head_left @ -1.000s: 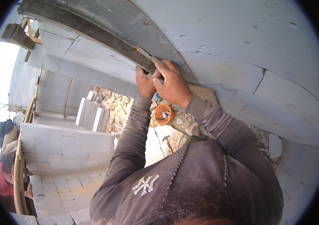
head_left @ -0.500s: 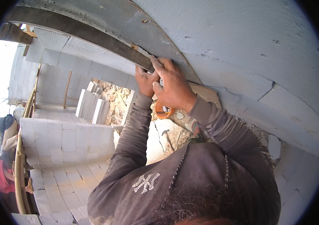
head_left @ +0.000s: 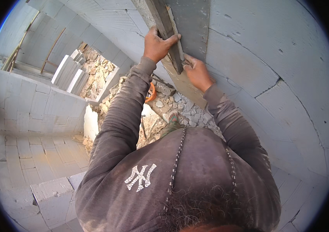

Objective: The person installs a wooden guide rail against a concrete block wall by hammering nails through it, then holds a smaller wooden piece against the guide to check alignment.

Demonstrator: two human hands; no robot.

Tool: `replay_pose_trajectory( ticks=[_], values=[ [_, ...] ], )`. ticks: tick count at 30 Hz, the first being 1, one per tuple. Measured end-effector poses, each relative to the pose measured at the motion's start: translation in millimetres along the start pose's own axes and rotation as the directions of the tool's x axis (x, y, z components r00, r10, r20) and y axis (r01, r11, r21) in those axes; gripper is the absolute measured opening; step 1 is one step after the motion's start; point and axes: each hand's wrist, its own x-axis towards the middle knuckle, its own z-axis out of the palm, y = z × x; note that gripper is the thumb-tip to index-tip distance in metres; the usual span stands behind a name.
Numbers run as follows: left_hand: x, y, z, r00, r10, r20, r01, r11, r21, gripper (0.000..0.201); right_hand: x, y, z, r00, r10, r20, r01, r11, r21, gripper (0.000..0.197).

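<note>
A long dark straight bar [head_left: 163, 23] runs down against the wall, with a thin, rough-edged pale strip [head_left: 175, 29] along its right side. My left hand [head_left: 157, 45] grips the bar from its left edge, the thumb lying across toward the strip. Lower down, my right hand [head_left: 198, 73] is closed at the strip's bottom end, thumb and fingers pinching it beside the bar's tip. Part of its grip is hidden. Behind both is a smooth grey panel [head_left: 192, 29], and a tan board [head_left: 185, 86] extends below the bar's end.
Grey block wall [head_left: 249, 58] rises on the right. Rubble [head_left: 189, 110] and an orange bucket [head_left: 152, 94] lie below, near my foot [head_left: 173, 116]. Low block walls [head_left: 36, 96] and stacked pale blocks [head_left: 70, 73] stand to the left.
My hands, close together at the bar's end before, have moved apart: the left is higher on the bar, the right at the strip's lower end. The view has turned, and the bar appears steeper.
</note>
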Motion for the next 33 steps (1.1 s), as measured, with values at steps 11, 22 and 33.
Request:
replay_pose_trajectory(
  ticks=[11, 22, 33],
  values=[
    [-6, 7, -8, 0.998, -0.062, -0.010, 0.063, 0.998, 0.023, 0.057, 16, -20, 5, 0.953, 0.194, 0.233, -0.198, 0.980, -0.005, 0.069],
    [-1, 12, 1, 0.998, 0.011, -0.056, -0.006, 0.995, 0.095, 0.054, 10, -58, 4, 0.985, 0.102, 0.139, -0.104, 0.995, 0.004, 0.075],
    [-1, 15, 5, 0.996, -0.002, -0.087, 0.000, 1.000, -0.021, 0.045, 25, -66, -10, 0.989, 0.015, 0.149, 0.023, 0.968, -0.249, 0.068]
  ],
)
